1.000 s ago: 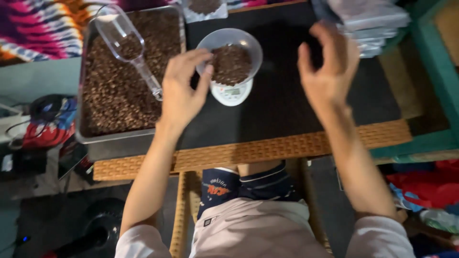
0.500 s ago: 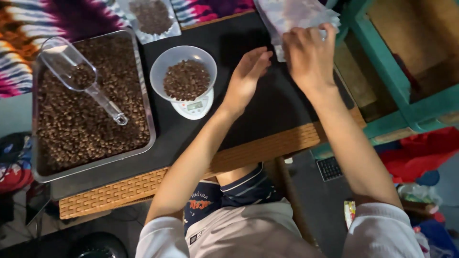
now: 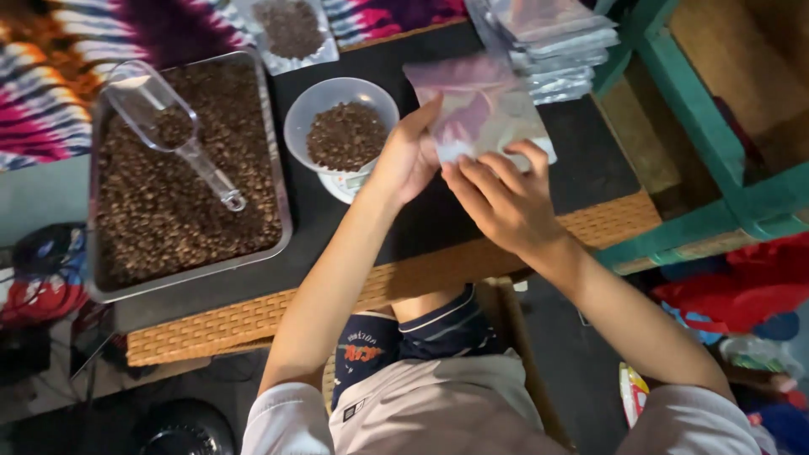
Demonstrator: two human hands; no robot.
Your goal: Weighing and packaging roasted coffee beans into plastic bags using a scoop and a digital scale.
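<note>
Both my hands hold one clear plastic pouch (image 3: 484, 105) above the dark tabletop (image 3: 590, 160). My left hand (image 3: 410, 156) grips its left edge, and my right hand (image 3: 504, 195) pinches its lower edge. Just left of my left hand a clear bowl (image 3: 313, 105) of roasted coffee beans rests on a small white scale (image 3: 344, 184). Further left lies a metal tray (image 3: 280, 190) full of coffee beans, with a clear plastic scoop (image 3: 173, 131) lying on the beans.
A stack of empty pouches (image 3: 552, 38) lies at the back right. A filled pouch of beans (image 3: 291, 29) lies behind the bowl. A tie-dye cloth (image 3: 50, 93) covers the back left. A green wooden frame (image 3: 716, 194) stands to the right. The table's woven edge (image 3: 236, 324) faces me.
My right hand has drawn one pouch off the stack towards me. My left hand has left the bowl and taken hold of the pouch's left edge.
</note>
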